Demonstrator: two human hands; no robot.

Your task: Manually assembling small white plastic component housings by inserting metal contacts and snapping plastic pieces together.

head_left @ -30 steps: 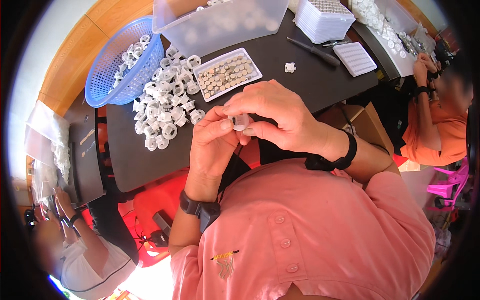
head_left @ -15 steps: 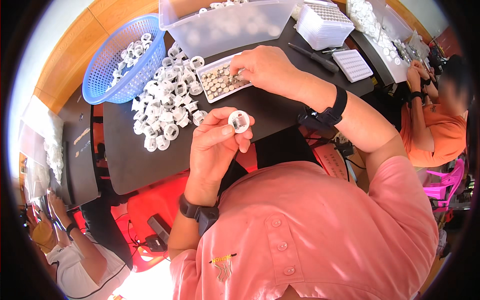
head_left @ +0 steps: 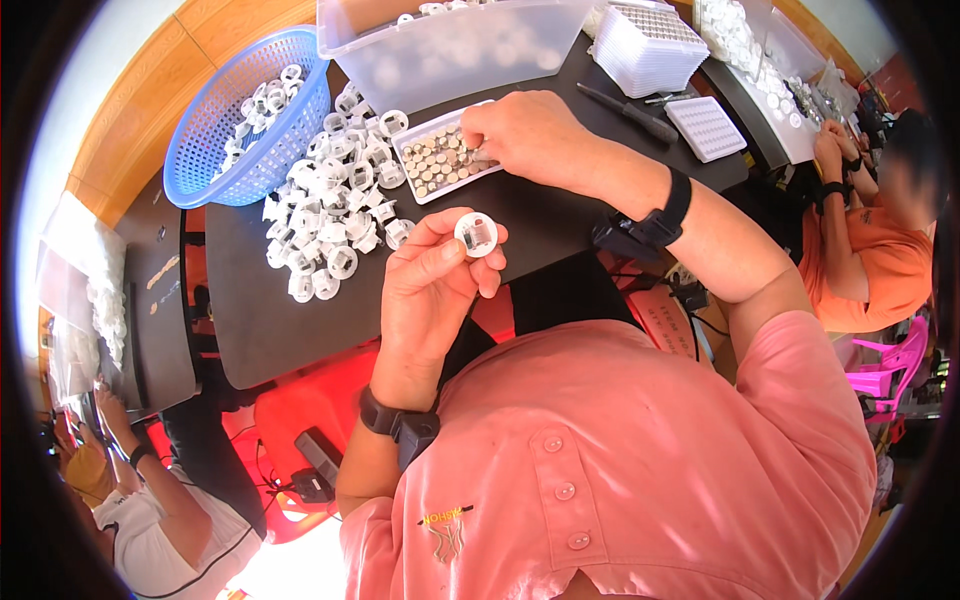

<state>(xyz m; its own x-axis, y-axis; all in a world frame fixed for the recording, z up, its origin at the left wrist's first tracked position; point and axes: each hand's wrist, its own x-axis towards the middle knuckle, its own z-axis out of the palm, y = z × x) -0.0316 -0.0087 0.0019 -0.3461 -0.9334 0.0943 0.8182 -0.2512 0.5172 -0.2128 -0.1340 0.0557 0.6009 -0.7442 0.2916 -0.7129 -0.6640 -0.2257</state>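
My left hand pinches a round white plastic part between thumb and fingers, its face with small metal strips turned upward. It is held above the near edge of the dark table. My right hand reaches over a small white tray of round silvery button cells. Its fingertips are pressed together at the tray's right side; what they hold, if anything, is hidden. Left of the tray lies a heap of similar white parts.
A blue basket with more white parts stands at the far left. Behind the tray is a translucent bin. To the right are stacked white trays, a black-handled tool and a gridded tray. Co-workers sit on both sides.
My left hand has risen very slightly with the white part, which is tilted a little differently. My right hand stays at the tray.
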